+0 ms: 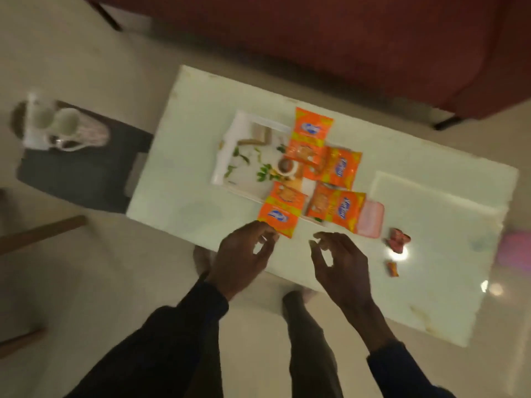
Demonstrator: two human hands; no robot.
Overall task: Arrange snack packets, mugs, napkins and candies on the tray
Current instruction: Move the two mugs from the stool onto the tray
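A white printed tray (227, 156) lies on the pale table (178, 173). Several orange snack packets lie over it: one at the far side (311, 130), one at the right (340, 168), one at the near right (336, 209), one at the near left (283, 209). My left hand (244, 259) hovers by the near-left packet's corner, fingers curled, holding nothing. My right hand (339, 259) is open beside it. Red candies (398, 239) and a smaller orange one (392, 269) lie to the right. Two white mugs (57, 124) stand on a dark stool at the left.
A pink pad (372, 219) peeks out under the near-right packet. A red sofa (344, 38) runs behind the table. The dark stool (77, 173) stands left of the table. My legs and feet show below the table's near edge.
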